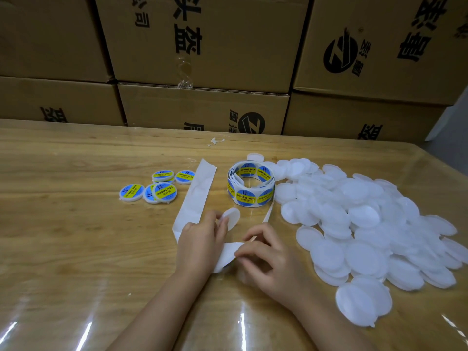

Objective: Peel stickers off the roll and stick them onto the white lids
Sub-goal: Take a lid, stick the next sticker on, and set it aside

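Observation:
A roll of blue-and-yellow round stickers (250,183) stands at the table's middle. Its empty white backing strip (196,198) trails to the left and loops back under my hands. My left hand (200,239) holds one white lid (231,217) tilted on edge between its fingertips. Just right of it, my right hand (268,254) pinches the backing strip near its fold; whether a sticker sits at the fingertips is hidden. A big heap of bare white lids (367,224) lies to the right. Several stickered lids (154,186) sit together at the left.
Stacked cardboard boxes (202,72) form a wall along the table's far edge. The wooden table (63,249) has a glossy transparent cover. A small torn scrap of white paper (215,141) lies near the far edge.

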Demonstrator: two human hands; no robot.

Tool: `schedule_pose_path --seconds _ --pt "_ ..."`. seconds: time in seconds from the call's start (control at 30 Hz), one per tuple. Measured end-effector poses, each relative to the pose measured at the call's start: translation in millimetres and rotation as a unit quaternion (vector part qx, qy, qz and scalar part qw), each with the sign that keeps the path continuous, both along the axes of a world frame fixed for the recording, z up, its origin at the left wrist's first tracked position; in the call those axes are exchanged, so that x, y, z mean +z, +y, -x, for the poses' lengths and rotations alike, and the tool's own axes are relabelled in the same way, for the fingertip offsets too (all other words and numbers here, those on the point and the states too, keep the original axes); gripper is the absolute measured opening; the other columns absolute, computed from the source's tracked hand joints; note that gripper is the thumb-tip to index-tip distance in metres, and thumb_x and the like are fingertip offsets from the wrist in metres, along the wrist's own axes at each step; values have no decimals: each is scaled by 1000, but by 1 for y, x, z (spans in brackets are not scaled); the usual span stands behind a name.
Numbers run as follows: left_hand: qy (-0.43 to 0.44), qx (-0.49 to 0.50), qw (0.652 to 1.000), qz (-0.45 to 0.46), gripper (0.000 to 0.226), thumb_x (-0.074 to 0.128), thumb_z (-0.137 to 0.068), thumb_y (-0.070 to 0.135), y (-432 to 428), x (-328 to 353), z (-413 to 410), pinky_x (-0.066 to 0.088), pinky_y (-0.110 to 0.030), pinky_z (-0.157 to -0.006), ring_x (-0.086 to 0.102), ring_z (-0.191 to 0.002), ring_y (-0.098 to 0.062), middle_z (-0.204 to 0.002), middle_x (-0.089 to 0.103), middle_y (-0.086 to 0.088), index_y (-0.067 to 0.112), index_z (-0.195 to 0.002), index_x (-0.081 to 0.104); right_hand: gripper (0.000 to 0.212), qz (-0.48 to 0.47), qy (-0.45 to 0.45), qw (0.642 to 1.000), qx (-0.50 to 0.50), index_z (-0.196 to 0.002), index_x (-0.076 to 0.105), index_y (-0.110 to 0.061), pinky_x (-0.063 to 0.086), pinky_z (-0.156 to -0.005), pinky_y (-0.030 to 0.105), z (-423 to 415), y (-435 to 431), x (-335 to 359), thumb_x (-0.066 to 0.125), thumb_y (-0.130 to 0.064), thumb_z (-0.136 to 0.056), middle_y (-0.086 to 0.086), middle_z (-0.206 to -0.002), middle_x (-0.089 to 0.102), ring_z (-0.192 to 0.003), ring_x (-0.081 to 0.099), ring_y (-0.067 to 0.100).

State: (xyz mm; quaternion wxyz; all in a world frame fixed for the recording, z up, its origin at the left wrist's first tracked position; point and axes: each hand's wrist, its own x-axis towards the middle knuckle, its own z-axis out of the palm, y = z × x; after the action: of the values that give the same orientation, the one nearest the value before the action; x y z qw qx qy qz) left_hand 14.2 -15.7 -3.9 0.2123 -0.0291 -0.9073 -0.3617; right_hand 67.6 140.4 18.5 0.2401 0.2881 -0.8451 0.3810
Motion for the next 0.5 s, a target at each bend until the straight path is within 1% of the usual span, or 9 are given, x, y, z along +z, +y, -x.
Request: schedule_pose_path --seconds 0.03,0.1,0.17,0.2,0.27,0.33,0.43,0.5 --pt "-3 3 1000 -10 22 52 -94 36 -1 0 1 40 -36 -60 59 -76 -33 -69 65 -1 16 -100 61 4 9 -2 1000 -5 -82 71 -9 48 -65 28 0 0 -1 67 -10 -82 4 -96 56 -72 56 13" --pt "-16 12 999 -33 18 53 -93 33 -3 -1 3 32 -33 -53 58 -69 -26 -57 57 6 17 -95 60 4 29 -12 999 -10 -82 72 -9 50 -67 29 1 0 -2 68 -8 -81 4 -97 55 -74 56 14" --pt "-30 25 998 -57 16 53 -93 33 -5 -2 5 29 -30 -50 53 -63 -20 -52 51 8 18 -92 58 5 46 -18 999 -10 -83 72 -9 50 -67 28 2 1 -3 68 -7 -81 2 -99 53 -75 57 17" --pt "-35 31 997 -65 15 53 -93 33 -5 -3 6 29 -29 -50 52 -62 -18 -53 52 7 19 -92 58 6 54 -18 998 -10 -83 72 -8 50 -66 25 2 1 -4 68 -6 -81 2 -100 52 -75 57 19" --pt "-40 36 996 -74 14 53 -93 34 -5 -4 7 31 -29 -51 53 -63 -16 -56 56 6 20 -92 57 7 71 -16 997 -17 -83 72 -8 48 -65 15 3 1 -5 68 -4 -80 2 -101 52 -73 58 21" --pt "-41 37 995 -78 13 53 -93 35 -5 -4 7 33 -27 -51 54 -62 -14 -57 58 5 22 -90 57 6 85 -16 996 -28 -83 72 -8 46 -66 11 5 2 -6 67 -5 -80 1 -101 52 -71 57 17" --pt "-38 41 995 -79 12 53 -93 35 -6 -5 8 31 -21 -49 50 -57 -5 -53 54 7 25 -86 55 6 107 -12 994 -37 -83 72 -9 46 -66 12 7 3 -8 66 -9 -81 0 -99 52 -69 54 5" --pt "-38 40 996 -75 11 54 -92 35 -6 -6 9 29 -20 -48 49 -56 -4 -51 53 7 26 -85 54 6 124 -13 991 -44 -82 71 -10 46 -65 13 9 5 -10 67 -7 -80 0 -97 52 -68 53 3"
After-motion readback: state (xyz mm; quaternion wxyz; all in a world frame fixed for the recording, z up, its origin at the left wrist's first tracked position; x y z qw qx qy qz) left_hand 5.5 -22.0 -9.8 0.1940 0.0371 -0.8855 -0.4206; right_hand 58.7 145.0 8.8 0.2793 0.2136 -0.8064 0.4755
